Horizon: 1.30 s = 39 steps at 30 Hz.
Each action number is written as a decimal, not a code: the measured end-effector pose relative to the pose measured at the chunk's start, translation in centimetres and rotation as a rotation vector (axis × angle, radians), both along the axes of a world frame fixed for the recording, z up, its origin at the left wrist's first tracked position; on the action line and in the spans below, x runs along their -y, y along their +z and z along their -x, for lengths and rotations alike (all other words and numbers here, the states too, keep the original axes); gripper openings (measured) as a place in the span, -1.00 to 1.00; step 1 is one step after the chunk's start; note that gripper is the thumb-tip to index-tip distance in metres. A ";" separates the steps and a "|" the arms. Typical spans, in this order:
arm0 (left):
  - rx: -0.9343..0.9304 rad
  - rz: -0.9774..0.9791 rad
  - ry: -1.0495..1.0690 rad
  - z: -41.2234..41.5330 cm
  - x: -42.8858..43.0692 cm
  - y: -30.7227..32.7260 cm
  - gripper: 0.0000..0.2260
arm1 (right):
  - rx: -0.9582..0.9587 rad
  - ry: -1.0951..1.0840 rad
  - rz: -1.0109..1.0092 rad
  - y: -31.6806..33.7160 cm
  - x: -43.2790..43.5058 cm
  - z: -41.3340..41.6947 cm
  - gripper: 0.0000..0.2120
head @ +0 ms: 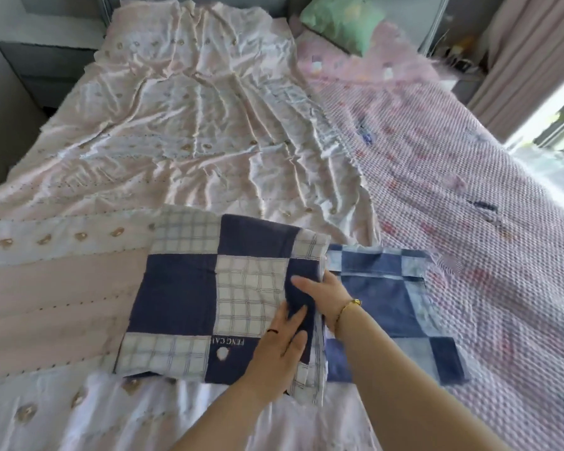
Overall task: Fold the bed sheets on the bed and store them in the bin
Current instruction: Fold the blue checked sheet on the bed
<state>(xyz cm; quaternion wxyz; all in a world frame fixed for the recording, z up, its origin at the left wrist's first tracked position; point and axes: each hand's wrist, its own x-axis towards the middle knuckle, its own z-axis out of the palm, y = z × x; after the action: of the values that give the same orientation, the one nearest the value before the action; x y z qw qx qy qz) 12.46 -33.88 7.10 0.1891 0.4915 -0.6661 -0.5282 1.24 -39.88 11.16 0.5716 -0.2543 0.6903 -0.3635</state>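
Observation:
A navy-and-white checked bed sheet (209,288), folded into a thick square, lies near the bed's front edge. A paler single layer of it (388,307) still spreads out to the right. My left hand (280,349) presses flat on the folded stack's right side, fingers straight. My right hand (323,294), with a gold bracelet at the wrist, grips the folded edge, thumb on top and fingers tucked beneath the cloth. A wrinkled pale pink sheet (192,131) with small brown motifs is spread over the bed's left half. No bin is in view.
A pink textured bed cover (469,196) fills the right half of the bed. A green pillow (342,21) sits at the headboard. A grey nightstand (46,66) stands at the left, with curtains (534,60) and a bright window at the right.

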 end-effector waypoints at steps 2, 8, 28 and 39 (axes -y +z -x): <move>-0.037 -0.072 -0.037 2.7 -0.6 -0.1 -0.72 | -0.160 -0.023 0.011 -1.2 -0.3 3.3 -0.75; 0.370 0.170 0.138 2.7 1.5 -2.3 -0.37 | -0.329 -0.041 0.004 -2.8 0.9 13.3 -0.79; 0.898 0.021 -0.152 5.8 5.8 -9.5 -0.04 | -0.664 -0.145 0.011 -9.7 3.2 25.7 -0.71; 0.901 0.040 -0.264 5.5 6.3 -11.4 -0.06 | -0.709 -0.082 -0.271 -12.0 -2.1 25.4 -0.34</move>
<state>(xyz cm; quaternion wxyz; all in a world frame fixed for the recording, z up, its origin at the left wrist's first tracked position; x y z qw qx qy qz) 6.95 -40.23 -4.34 -0.1783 0.5791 -0.7487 -0.2690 -24.11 -37.79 -0.80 0.3110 -0.2584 0.8966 -0.1808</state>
